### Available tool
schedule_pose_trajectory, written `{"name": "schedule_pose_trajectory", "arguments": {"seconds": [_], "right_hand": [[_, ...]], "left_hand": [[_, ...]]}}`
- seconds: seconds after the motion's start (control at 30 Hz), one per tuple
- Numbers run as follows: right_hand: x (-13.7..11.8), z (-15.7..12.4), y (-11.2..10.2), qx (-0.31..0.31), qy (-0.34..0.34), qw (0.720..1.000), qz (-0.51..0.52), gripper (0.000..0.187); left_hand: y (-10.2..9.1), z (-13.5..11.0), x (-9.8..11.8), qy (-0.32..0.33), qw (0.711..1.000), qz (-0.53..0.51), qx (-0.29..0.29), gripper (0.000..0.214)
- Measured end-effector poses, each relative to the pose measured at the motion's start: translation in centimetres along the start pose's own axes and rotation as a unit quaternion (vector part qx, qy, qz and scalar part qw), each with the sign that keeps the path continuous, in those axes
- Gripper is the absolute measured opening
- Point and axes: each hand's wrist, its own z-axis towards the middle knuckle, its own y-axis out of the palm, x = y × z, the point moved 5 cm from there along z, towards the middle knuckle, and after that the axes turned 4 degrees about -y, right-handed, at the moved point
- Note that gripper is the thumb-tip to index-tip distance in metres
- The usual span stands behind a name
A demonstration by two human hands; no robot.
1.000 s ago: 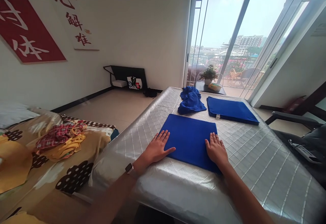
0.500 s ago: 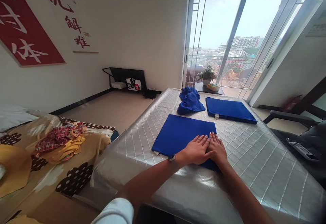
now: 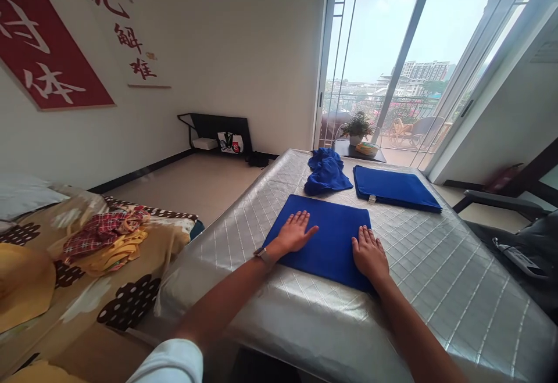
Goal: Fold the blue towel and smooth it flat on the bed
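A flat, folded blue cloth [image 3: 326, 235] lies on the silver quilted surface [image 3: 453, 267] in front of me. My left hand [image 3: 294, 233] rests flat on the cloth's left part, fingers stretched out and thumb apart. On its right edge lies my right hand [image 3: 369, 255], palm down, with the fingers extended. Neither hand grips anything. Beyond the cloth sits a crumpled blue cloth [image 3: 326, 175]. To the right of that is a neat folded blue stack [image 3: 396, 188] with a small white label at its near edge.
At left, a bed with a patterned cover [image 3: 170, 255] carries a heap of red plaid and yellow clothes [image 3: 107, 237] and a straw-coloured hat [image 3: 24, 287]. A dark armchair [image 3: 514, 220] stands at right. A potted plant [image 3: 356, 127] stands by the sliding glass door.
My left hand has slid left across the blue cloth, away from my right hand. My right hand stays at the right edge. The view has shifted slightly.
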Motion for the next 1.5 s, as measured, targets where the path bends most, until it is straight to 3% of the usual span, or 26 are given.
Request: {"name": "schedule_pose_trajectory", "arguments": {"seconds": [0.1, 0.2, 0.37, 0.6, 0.73, 0.8, 0.87, 1.03, 1.1, 1.2, 1.33, 1.5], "right_hand": [[-0.1, 0.1, 0.1, -0.004, 0.002, 1.0, 0.0, 0.064], [-0.2, 0.1, -0.2, 0.0, 0.007, 1.0, -0.005, 0.064], [-0.4, -1.8, -1.4, 0.037, -0.014, 0.999, -0.03, 0.062], [-0.5, -7.6, -0.1, -0.021, -0.033, 0.999, -0.019, 0.065], [-0.9, -8.6, 0.4, -0.038, -0.015, 0.999, -0.021, 0.065], [-1.1, -8.5, 0.4, -0.039, -0.008, 0.999, -0.025, 0.065], [-1.2, -8.4, 0.2, -0.037, -0.009, 0.999, -0.027, 0.065], [-1.2, -8.5, 0.0, -0.047, -0.018, 0.998, -0.041, 0.063], [-1.2, -8.6, 0.1, -0.054, -0.031, 0.997, -0.049, 0.061], [-1.2, -8.7, 0.0, -0.049, -0.037, 0.997, -0.046, 0.06], [-1.1, -8.6, -0.2, -0.055, -0.019, 0.998, -0.029, 0.062], [-1.3, -8.5, -0.2, -0.054, -0.006, 0.998, -0.016, 0.065]], "left_hand": [[-0.7, -1.2, -4.1, -0.054, 0.998, 0.029, 0.019, 0.086], [-0.7, -1.9, -5.7, -0.076, 0.996, 0.032, 0.03, 0.091], [-0.3, -1.8, -5.5, -0.068, 0.996, 0.032, 0.045, 0.092], [-0.5, -1.9, -5.4, -0.077, 0.995, 0.043, 0.053, 0.091], [-1.5, -2.4, -5.0, -0.102, 0.99, 0.073, 0.063, 0.088], [-2.0, -2.7, -3.7, -0.087, 0.991, 0.078, 0.064, 0.086], [-2.0, -3.0, -1.0, -0.033, 0.996, 0.066, 0.048, 0.084], [-0.4, -4.4, 9.7, 0.16, 0.987, -0.001, -0.027, 0.08], [0.4, -4.9, 13.2, 0.21, 0.976, -0.021, -0.046, 0.08], [1.2, -5.4, 15.3, 0.228, 0.97, -0.05, -0.074, 0.081], [1.2, -6.2, 12.6, 0.198, 0.976, -0.053, -0.073, 0.082], [0.0, -8.0, 5.1, 0.096, 0.993, -0.021, -0.059, 0.08]]}}
